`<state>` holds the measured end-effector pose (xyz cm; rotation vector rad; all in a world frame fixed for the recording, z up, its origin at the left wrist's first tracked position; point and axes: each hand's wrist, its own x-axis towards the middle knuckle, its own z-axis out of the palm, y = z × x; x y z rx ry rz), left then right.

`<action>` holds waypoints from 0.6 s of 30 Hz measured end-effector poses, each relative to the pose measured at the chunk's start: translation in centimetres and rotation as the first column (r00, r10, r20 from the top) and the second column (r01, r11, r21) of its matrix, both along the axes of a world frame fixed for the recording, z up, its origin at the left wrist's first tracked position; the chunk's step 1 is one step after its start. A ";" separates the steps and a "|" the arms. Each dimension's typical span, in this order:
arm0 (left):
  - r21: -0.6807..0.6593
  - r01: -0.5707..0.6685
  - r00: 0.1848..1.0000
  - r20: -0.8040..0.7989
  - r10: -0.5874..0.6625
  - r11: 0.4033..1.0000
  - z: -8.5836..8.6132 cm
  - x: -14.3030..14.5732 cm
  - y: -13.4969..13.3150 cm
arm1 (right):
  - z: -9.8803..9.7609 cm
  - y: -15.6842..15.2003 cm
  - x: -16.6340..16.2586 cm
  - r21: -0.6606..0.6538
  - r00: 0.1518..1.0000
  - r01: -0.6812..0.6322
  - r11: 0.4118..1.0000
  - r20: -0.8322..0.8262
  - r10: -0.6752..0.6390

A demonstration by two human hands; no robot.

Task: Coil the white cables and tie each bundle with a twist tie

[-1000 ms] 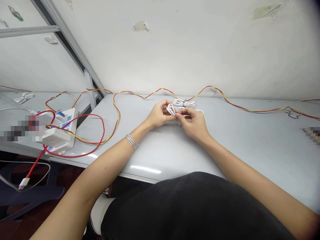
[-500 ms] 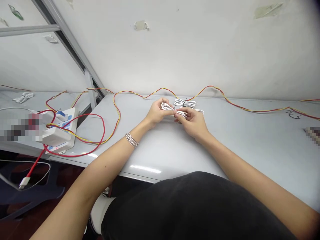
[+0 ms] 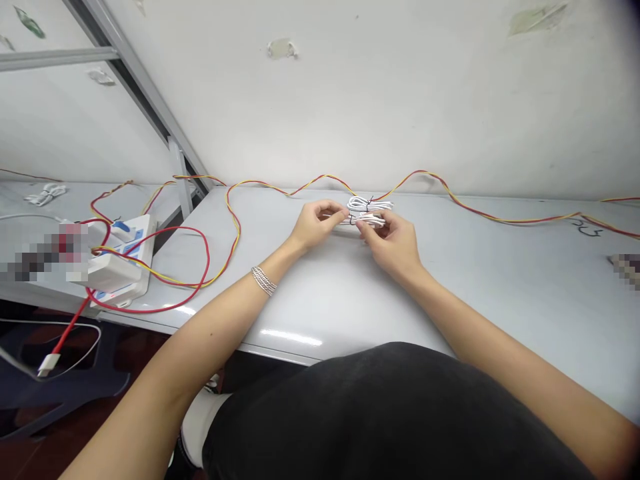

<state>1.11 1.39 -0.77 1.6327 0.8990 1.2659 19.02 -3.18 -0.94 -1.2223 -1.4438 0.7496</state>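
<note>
Between my hands is a coiled white cable (image 3: pixel 367 219) bound near its middle with a thin black tie. My left hand (image 3: pixel 317 225) pinches its left end between thumb and fingers. On the right end, my right hand (image 3: pixel 393 241) has its thumb in front and fingers behind. Just beyond lies a second tied white cable bundle (image 3: pixel 364 204) on the grey table (image 3: pixel 310 293), near the wall. The fingers partly cover the held coil's ends.
A red and yellow twisted wire (image 3: pixel 465 208) runs along the back of the table. At the left, a white power strip (image 3: pixel 143 257) carries plugs and a looping red cable (image 3: pixel 207 250). Another white cable bundle (image 3: pixel 46 194) lies far left. A pixelated object (image 3: pixel 627 267) sits at the right edge.
The held cable coil has shifted right and turned level, down close to the bundle behind it. My right hand has moved slightly right, so the hands are farther apart.
</note>
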 end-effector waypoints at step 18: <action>0.054 -0.017 0.991 -0.129 0.023 0.998 0.1 -0.2 0.0 | -0.3 0.0 -0.3 0.055 0.998 -0.034 0.998 -0.059 0.037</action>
